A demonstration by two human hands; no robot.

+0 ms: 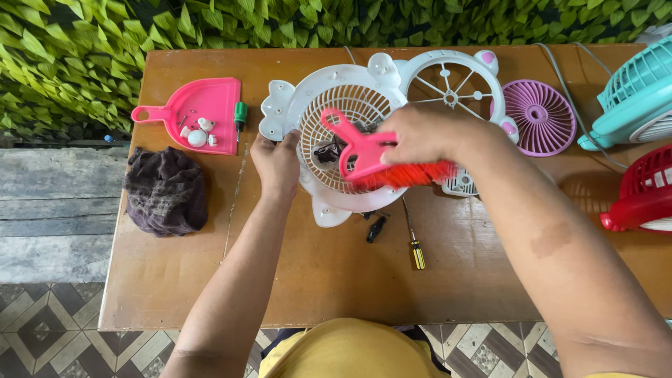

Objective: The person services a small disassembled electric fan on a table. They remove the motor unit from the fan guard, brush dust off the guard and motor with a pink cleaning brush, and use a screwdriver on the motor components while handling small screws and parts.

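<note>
Centrally, on brown wooden tabletop (pixel 315 280): 1 white fan grille (pixel 329 150), round, with small ear-shaped tabs at rim, tilted up off the surface.
Left hand (pixel 278 162): grip closed on the grille's left rim, fingers curled over the edge.
Right hand (pixel 420 133): grip closed around 1 pink hand brush (pixel 364 152), orange bristles (pixel 413 175) pressed against the grille's mesh face.
Behind the grille, touching or overlapping it: 1 white fan frame (pixel 451 80) with spokes and pink ear tabs.
Right of the frame: 1 purple fan blade (pixel 540 115), lying flat.
Far right edge: 1 teal fan (pixel 633 98) and 1 red fan (pixel 644 192), both partly cut off by the picture edge.
Left side: 1 pink dustpan (pixel 203 108) holding small white parts (pixel 198 133); 1 green-handled screwdriver (pixel 240 115) just beside it.
Below the dustpan: 1 dark crumpled cloth (pixel 166 190).
Below the grille: 1 yellow-handled screwdriver (pixel 414 241) and 1 small black part (pixel 376 229), near each other.
Behind the tabletop: green leaf wall (pixel 91 42).
</note>
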